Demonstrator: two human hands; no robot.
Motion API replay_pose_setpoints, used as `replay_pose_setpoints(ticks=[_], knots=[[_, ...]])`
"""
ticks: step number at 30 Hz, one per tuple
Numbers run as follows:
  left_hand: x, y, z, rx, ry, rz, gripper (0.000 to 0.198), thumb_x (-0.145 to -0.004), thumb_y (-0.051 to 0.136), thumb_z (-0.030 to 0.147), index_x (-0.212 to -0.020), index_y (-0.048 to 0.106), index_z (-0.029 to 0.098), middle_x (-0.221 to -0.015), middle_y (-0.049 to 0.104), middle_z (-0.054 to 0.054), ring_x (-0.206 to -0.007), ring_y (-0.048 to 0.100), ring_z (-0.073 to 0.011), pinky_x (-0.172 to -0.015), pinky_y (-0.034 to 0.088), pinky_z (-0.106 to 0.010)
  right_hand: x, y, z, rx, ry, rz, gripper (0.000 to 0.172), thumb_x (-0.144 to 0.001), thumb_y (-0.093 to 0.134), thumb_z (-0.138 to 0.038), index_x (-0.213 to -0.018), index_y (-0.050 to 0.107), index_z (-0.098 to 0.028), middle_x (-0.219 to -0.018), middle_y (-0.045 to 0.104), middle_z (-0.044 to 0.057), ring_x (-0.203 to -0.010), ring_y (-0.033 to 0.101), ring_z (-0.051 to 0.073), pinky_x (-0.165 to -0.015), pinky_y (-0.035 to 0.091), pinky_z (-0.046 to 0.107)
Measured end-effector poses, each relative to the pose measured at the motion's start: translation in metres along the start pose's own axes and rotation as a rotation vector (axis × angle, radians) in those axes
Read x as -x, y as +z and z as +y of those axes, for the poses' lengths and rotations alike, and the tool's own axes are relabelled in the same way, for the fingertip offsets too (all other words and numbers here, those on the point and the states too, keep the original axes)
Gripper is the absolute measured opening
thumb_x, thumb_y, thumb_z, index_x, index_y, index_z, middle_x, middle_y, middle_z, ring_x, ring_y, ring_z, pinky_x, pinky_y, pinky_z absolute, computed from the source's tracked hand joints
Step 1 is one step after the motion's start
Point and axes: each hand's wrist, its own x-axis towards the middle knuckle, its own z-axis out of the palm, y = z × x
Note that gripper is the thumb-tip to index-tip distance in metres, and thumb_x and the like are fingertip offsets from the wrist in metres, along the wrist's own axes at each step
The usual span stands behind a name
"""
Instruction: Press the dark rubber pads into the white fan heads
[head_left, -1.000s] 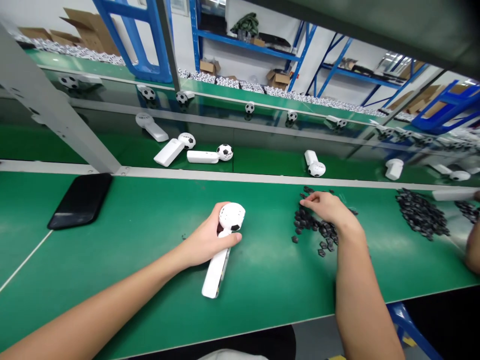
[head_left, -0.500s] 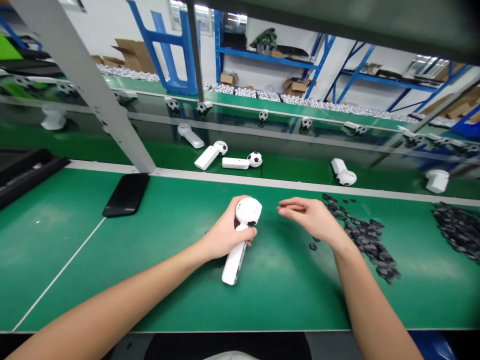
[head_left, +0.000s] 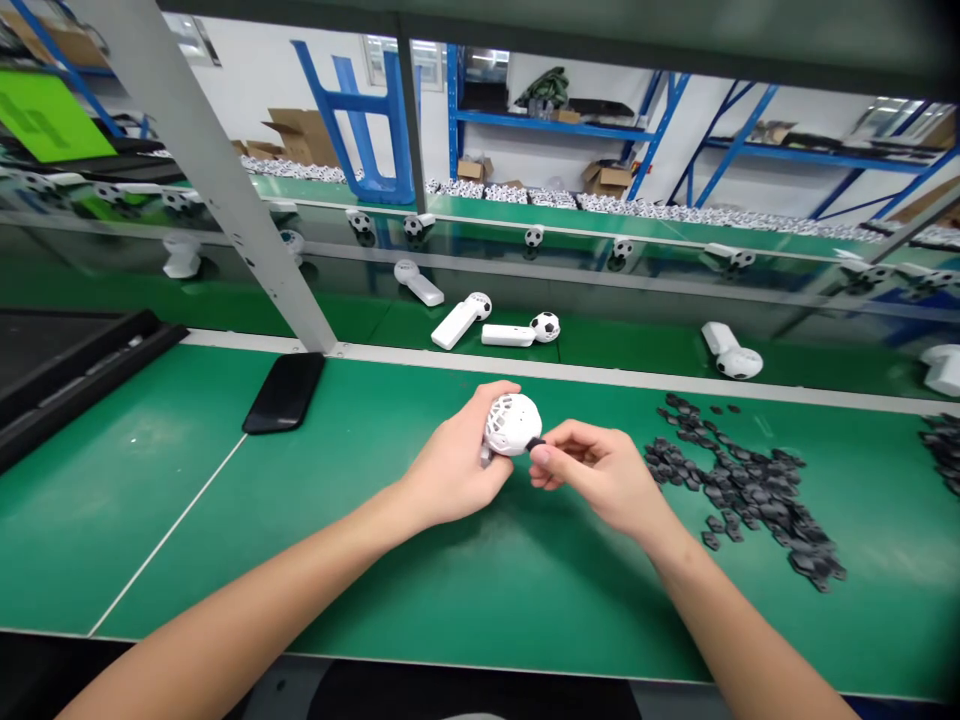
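Head view, read from the left: a black tray sits at the left edge of the frame on the green bench, and a black phone lies flat to its right, near the bench's far rail. Beyond that rail, toward upper centre, white ball-headed units lie on a second bench, with blue shelving in the distance. At mid-frame we find the left hand closed around a white lattice ball, holding it up off the bench, with anything attached below it mostly hidden by the fingers. Just right of the ball, the right hand pinches a small black piece between thumb and forefinger, bringing it to the ball's right side; we cannot tell whether the piece has entered the lattice or only touches it. Farther right, a loose pile of black pieces spreads across the bench, well clear of both hands, and another pile runs off the right edge of the frame.
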Motion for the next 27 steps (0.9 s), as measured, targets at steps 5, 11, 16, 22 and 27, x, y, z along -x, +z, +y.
replay_pose_setpoints(ticks=[5, 11, 16, 22, 27], knots=[[0.002, -0.001, 0.008, -0.059, -0.030, -0.047, 0.075, -0.082, 0.074, 0.035, -0.147, 0.038, 0.030, -0.106, 0.069, -0.004, -0.080, 0.065, -0.0246, -0.070, 0.048, -0.035, 0.001, 0.006, 0.002, 0.021, -0.017, 0.060, 0.027, -0.083, 0.084, -0.047, -0.081, 0.076, -0.021, -0.073, 0.077, 0.003, -0.068, 0.075, 0.022, -0.066, 0.062, 0.032], [-0.003, 0.006, 0.010, -0.072, -0.086, -0.014, 0.092, -0.074, 0.084, 0.060, -0.148, 0.040, 0.028, -0.114, 0.071, -0.008, -0.097, 0.069, -0.0323, -0.075, 0.050, -0.037, 0.001, 0.008, 0.006, 0.135, -0.046, 0.183, 0.034, -0.080, 0.086, -0.049, -0.068, 0.071, -0.021, -0.064, 0.071, 0.001, -0.057, 0.062, 0.017, -0.052, 0.046, 0.028], [-0.009, 0.005, 0.006, -0.098, -0.063, -0.074, 0.084, -0.080, 0.080, 0.060, -0.146, 0.040, 0.028, -0.114, 0.071, -0.007, -0.093, 0.069, -0.0300, -0.073, 0.050, -0.036, -0.003, 0.006, 0.013, 0.137, -0.088, 0.268, 0.035, -0.075, 0.091, -0.044, -0.073, 0.063, -0.022, -0.075, 0.073, 0.001, -0.070, 0.067, 0.020, -0.057, 0.053, 0.029], [-0.011, 0.001, 0.010, -0.083, -0.011, -0.156, 0.077, -0.079, 0.078, 0.067, -0.137, 0.047, 0.028, -0.122, 0.070, -0.008, -0.100, 0.070, -0.0290, -0.076, 0.053, -0.035, -0.003, 0.007, 0.011, -0.184, -0.062, 0.076, 0.067, -0.074, 0.091, -0.027, -0.136, 0.065, -0.027, -0.136, 0.072, 0.006, -0.126, 0.068, 0.028, -0.105, 0.059, 0.041], [-0.013, -0.001, 0.008, -0.112, 0.037, -0.186, 0.072, -0.081, 0.078, 0.063, -0.135, 0.045, 0.027, -0.118, 0.071, -0.006, -0.095, 0.072, -0.0256, -0.075, 0.054, -0.032, -0.003, 0.005, 0.009, -0.234, -0.039, 0.051, 0.064, -0.071, 0.093, -0.026, -0.131, 0.071, -0.024, -0.127, 0.077, 0.006, -0.121, 0.071, 0.030, -0.111, 0.055, 0.047]])
